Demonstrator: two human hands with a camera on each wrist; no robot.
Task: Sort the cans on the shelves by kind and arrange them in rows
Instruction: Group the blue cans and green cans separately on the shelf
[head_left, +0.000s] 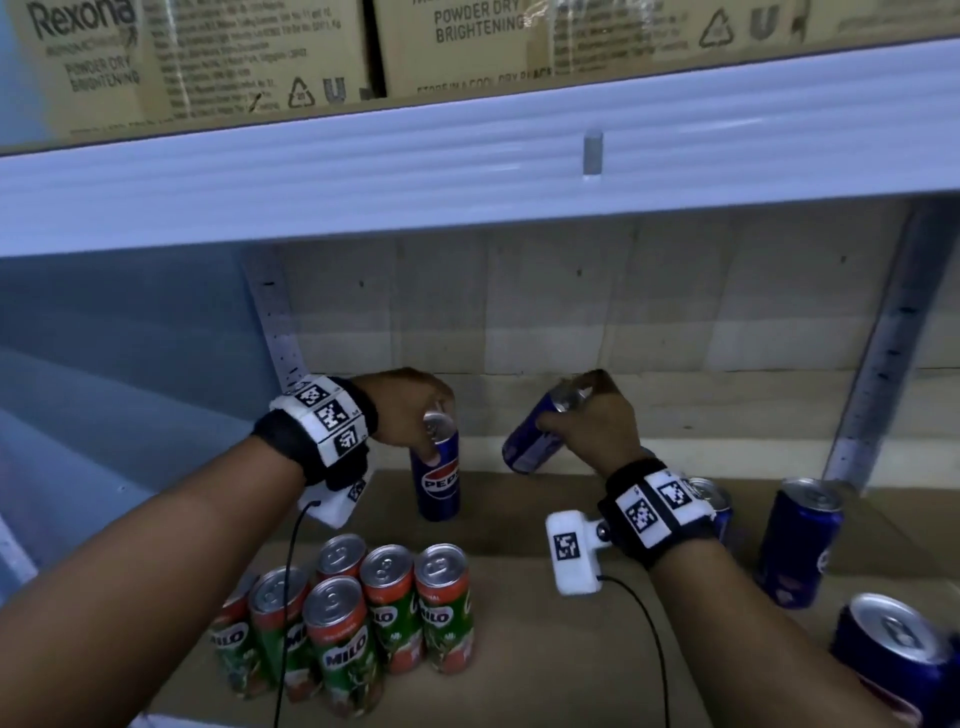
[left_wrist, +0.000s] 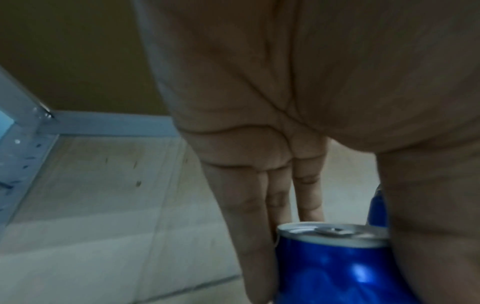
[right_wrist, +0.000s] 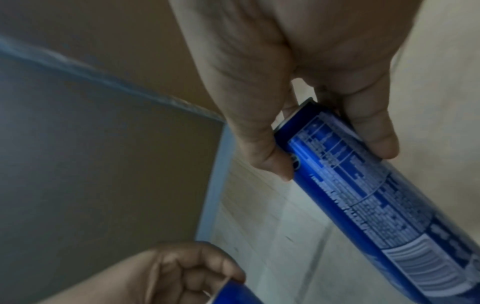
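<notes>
My left hand (head_left: 415, 410) grips the top rim of an upright blue Pepsi can (head_left: 438, 480) at the back of the brown shelf board (head_left: 545, 597); the left wrist view shows its fingers (left_wrist: 249, 222) and thumb on either side of that can (left_wrist: 335, 267). My right hand (head_left: 592, 421) holds a second blue Pepsi can (head_left: 535, 436) by its top end, tilted and lifted off the shelf, just to the right. The right wrist view has this tilted can (right_wrist: 376, 197) pinched between thumb and fingers, label facing the camera. Several green and red Milo cans (head_left: 343, 618) stand grouped at the front left.
More blue Pepsi cans stand at the right: one (head_left: 797, 540) upright, one (head_left: 898, 660) at the front right corner, one (head_left: 714, 501) behind my right wrist. The upper shelf edge (head_left: 467, 171) hangs overhead with cardboard boxes (head_left: 208, 57). Metal uprights (head_left: 883, 353) flank the bay.
</notes>
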